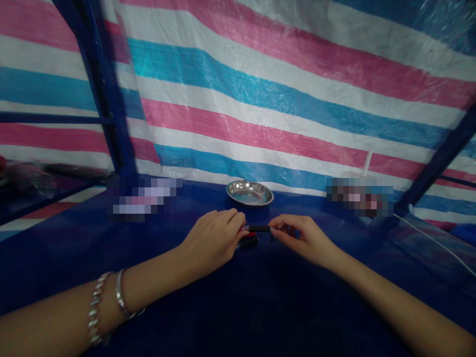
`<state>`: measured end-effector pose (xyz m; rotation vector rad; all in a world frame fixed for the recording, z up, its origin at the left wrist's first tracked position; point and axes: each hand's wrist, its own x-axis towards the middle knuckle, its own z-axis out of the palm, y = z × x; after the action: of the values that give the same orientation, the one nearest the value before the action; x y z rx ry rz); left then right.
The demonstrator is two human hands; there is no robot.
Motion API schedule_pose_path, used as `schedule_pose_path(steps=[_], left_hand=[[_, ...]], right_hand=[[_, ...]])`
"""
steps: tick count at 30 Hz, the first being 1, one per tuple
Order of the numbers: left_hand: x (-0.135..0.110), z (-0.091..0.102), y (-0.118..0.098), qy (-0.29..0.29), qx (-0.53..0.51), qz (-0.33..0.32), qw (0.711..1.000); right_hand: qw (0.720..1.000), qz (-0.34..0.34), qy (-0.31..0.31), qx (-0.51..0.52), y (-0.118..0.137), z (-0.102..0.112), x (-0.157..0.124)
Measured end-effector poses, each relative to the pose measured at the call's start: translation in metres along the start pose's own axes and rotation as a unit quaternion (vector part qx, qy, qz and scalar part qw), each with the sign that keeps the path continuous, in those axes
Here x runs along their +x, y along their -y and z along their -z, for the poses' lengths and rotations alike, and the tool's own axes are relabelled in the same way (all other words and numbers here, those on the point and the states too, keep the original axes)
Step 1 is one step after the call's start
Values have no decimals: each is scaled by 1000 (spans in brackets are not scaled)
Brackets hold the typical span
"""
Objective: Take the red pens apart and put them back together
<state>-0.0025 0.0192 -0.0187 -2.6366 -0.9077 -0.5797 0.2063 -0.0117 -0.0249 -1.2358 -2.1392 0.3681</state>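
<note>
Together, gripped at both ends

The left hand [213,240] and right hand [303,239] each pinch one end of a black pen [259,228], holding it level just above the blue tabletop [238,297]. Other pens [248,242] lie beneath the left fingers. A steel dish [233,193] sits near, behind.

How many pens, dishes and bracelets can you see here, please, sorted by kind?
Pens: 3, a black pen held between the left hand and right hand, plus what look like a red pen and a dark pen lying just below it.
Dishes: 1, a metal dish.
Bracelets: 2, both bracelets on the left wrist.
Total: 6.
</note>
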Motion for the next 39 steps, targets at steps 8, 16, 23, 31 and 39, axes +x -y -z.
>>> schedule_pose_path(steps=[8,16,23,31,39], left_hand=[[-2,3,-2,-9,24,-15,1000],[-1,5,-4,-5,25,-31,999],[-1,4,-4,-7,24,-28,999],[-1,4,-3,-17,21,-36,999],[-1,3,-3,-12,5,-30,999]], right_hand=[[1000,5,-5,-19,4,0,2],[1000,11,2,-18,4,0,1],[1000,7,0,-20,4,1,1],[1000,11,-1,-29,4,1,1],[999,6,-4,-44,7,2,1]])
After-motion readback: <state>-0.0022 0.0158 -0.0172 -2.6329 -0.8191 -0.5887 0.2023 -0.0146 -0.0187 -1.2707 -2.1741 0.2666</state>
